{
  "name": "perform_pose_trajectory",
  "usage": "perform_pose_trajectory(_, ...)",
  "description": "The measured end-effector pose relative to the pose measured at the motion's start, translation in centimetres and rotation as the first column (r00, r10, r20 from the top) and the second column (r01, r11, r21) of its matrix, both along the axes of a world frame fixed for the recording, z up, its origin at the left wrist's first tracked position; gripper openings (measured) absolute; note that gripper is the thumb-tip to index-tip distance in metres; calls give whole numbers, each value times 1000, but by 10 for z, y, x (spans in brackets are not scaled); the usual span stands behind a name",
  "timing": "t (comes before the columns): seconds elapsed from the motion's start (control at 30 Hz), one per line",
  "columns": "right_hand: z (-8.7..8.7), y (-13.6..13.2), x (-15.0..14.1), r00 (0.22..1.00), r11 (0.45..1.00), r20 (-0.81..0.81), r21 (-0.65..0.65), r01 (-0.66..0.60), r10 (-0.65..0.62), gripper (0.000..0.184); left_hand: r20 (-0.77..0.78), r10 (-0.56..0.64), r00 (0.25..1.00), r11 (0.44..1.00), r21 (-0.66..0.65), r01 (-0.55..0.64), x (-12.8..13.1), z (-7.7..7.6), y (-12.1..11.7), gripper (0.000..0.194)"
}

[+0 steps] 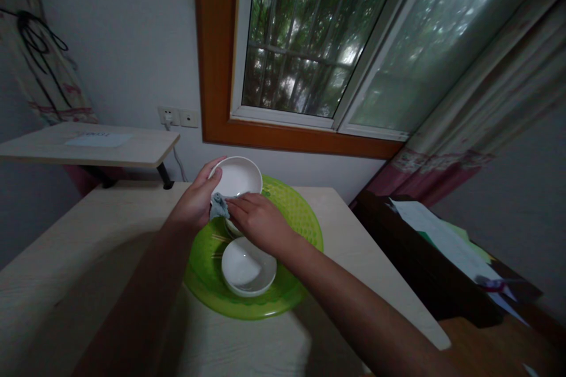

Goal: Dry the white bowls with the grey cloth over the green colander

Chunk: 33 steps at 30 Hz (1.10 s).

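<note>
My left hand (200, 195) grips a white bowl (241, 174) by its left side, thumb over the rim. The bowl is tilted so its inside shows. My right hand (259, 218) is closed on a grey-blue cloth (219, 206) and presses it at the bowl's near rim. Below both hands lies a round green plastic basket (305, 218). A second white bowl (249, 268) sits upright in its near part. Another bowl (233, 228) is mostly hidden behind my right hand. Thin sticks, perhaps chopsticks (219, 238), lie in the basket to the left.
The basket stands on a pale wooden table (340, 235). A raised shelf (145, 150) with a paper on it is at the left. Behind are a wall socket (169, 116) with a cable and a window. A dark cabinet (424, 271) with papers stands at the right.
</note>
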State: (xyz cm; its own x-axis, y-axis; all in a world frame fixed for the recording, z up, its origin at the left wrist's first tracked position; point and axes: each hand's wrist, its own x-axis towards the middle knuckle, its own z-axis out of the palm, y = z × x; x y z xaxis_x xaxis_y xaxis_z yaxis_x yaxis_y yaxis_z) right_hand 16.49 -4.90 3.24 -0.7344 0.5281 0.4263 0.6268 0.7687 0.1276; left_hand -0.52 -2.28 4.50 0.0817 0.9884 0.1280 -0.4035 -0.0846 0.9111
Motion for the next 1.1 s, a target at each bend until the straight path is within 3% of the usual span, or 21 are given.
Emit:
perform_pose_trajectory(0.3, 2, -5, 10, 993, 996, 99, 52, -70, 65, 30, -15, -76, 997, 996, -47, 75, -22, 1, 2, 59)
perform_pose_trajectory(0.57, 9, 2, 35, 932, 960, 295, 114, -256, 213, 28, -153, -155, 976, 983, -125, 136, -36, -5, 0, 73)
perform_pose_trajectory(0.73, 8, 4, 43, 891, 932, 374, 151, -331, 256, 29, -260, -232, 937, 973, -59, 225, -33, -11, 2, 56)
perform_pose_trajectory(0.87, 1, 6, 40, 927, 960, 342, 169, -224, 156, 30, -314, -155, 937, 985, 24, 171, -27, -10, 3, 44)
perform_pose_trajectory(1.0, -11, 4, 27, 968, 984, 249, 166, -64, 21, 31, -236, -120, 964, 992, -7, 122, -21, -9, 4, 58)
perform_pose_trajectory(1.1, -19, -4, 12, 985, 998, 167, 63, 24, -35, 34, -183, -103, 978, 995, -17, 102, -17, -10, 6, 64)
